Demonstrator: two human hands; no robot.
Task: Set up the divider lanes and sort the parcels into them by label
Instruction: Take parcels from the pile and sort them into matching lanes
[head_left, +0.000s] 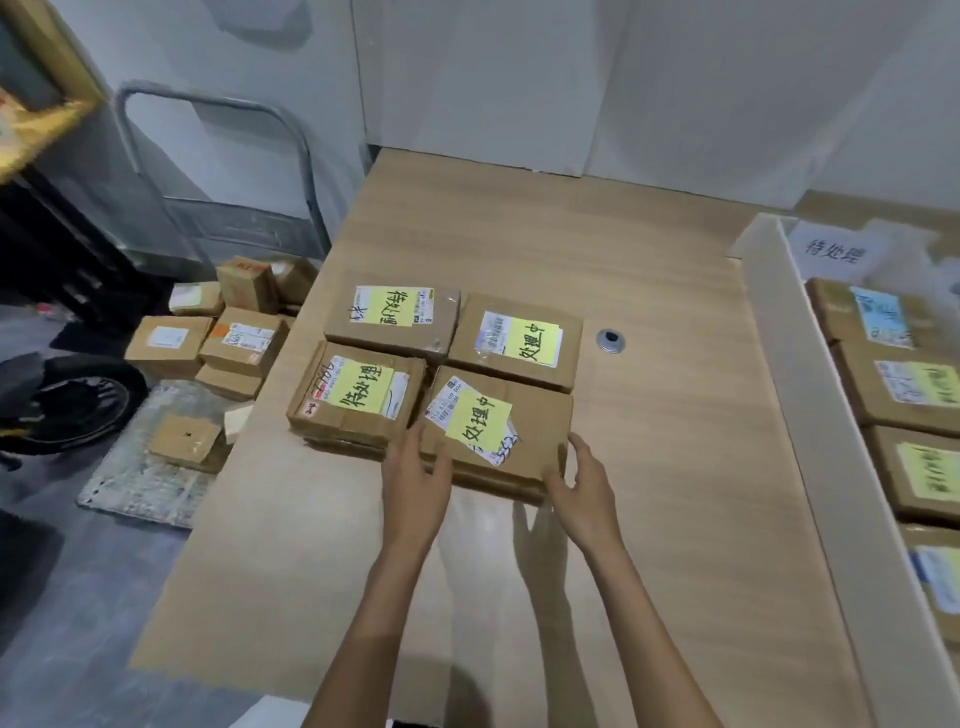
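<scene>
Four brown parcels lie in a two-by-two block on the wooden table (675, 493). The near-right parcel (540, 415) and the far-right parcel (470, 332) carry yellow notes reading 处理中. Yellow notes reading 待处理 mark the near-left parcel (327, 415) and the far-left parcel (444, 317). My left hand (415, 483) touches the near-right parcel's left front corner, fingers in the gap beside the near-left parcel. At its right front corner is my right hand (582, 488), thumb along the front edge. A white divider strip (795, 415) stands on edge at the right.
Beyond the divider, a lane headed by a paper sign (836, 252) reading 待处理 holds several labelled parcels (883, 395). A metal grommet (610, 341) sits in the tabletop. On the floor at the left are loose parcels (171, 343), a hand trolley (291, 156) and a wheel (78, 400).
</scene>
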